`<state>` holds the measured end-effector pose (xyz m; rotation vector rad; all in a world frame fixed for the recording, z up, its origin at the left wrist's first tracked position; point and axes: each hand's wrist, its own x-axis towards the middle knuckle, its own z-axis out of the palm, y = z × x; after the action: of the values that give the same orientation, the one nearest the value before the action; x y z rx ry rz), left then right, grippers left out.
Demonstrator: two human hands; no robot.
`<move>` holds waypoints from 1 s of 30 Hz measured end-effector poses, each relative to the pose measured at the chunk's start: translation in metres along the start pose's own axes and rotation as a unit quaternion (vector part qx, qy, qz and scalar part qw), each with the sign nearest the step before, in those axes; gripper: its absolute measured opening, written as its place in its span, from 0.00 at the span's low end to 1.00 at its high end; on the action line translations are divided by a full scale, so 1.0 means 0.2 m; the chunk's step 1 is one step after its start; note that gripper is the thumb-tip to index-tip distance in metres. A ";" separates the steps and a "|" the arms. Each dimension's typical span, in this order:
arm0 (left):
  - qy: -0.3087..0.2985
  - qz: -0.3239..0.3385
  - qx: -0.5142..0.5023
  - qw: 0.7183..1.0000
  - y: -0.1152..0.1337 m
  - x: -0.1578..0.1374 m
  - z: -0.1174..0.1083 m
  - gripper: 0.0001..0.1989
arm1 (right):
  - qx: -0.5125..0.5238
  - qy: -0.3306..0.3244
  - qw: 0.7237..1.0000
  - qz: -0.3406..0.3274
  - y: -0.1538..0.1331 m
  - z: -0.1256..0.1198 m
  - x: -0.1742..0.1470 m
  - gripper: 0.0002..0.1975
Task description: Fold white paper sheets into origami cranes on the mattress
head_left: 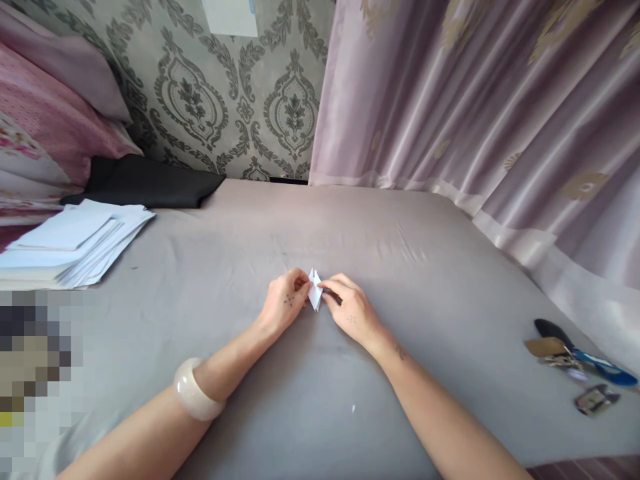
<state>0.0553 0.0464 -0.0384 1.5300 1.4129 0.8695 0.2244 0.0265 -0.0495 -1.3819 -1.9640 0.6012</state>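
Fingers of the left hand (284,303) pinch the small folded white paper (315,295) at its left side, while thumb and index of the right hand (353,312) come together on its right side. On my head feed, the paper stands upright on its narrow points between the two hands, near the middle of the grey surface (280,413), well in from every edge. I can't make out the dark patch inside the right grip.

I see a pale bangle (186,392) around the left forearm. By the surface's left edge lies a stack of white sheets (70,250), with black fabric (150,181) just behind it at the far left corner. Toward the right edge I find a blue item (607,370) beside a brown tag (547,347); a purple curtain (425,100) hangs along that edge.
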 end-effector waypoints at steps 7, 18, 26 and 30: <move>0.009 0.085 0.181 0.980 0.00 -0.01 -0.04 0.12 | -0.082 -0.023 0.995 -0.045 -0.02 -0.01 0.01 0.13; -0.058 0.129 0.161 0.977 -0.07 0.02 -0.11 0.13 | -0.125 -0.034 0.990 -0.060 -0.04 -0.02 0.00 0.16; -0.052 0.107 0.151 0.981 -0.04 0.02 -0.13 0.09 | -0.121 -0.029 0.991 -0.046 -0.04 -0.01 0.01 0.11; -0.038 0.100 0.151 0.983 -0.02 0.02 -0.13 0.08 | -0.120 -0.016 0.991 -0.054 -0.04 0.00 0.02 0.10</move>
<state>0.0300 0.0545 -0.0329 1.9399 1.3993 0.7268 0.2194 0.0273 -0.0429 -1.4016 -2.1773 0.3483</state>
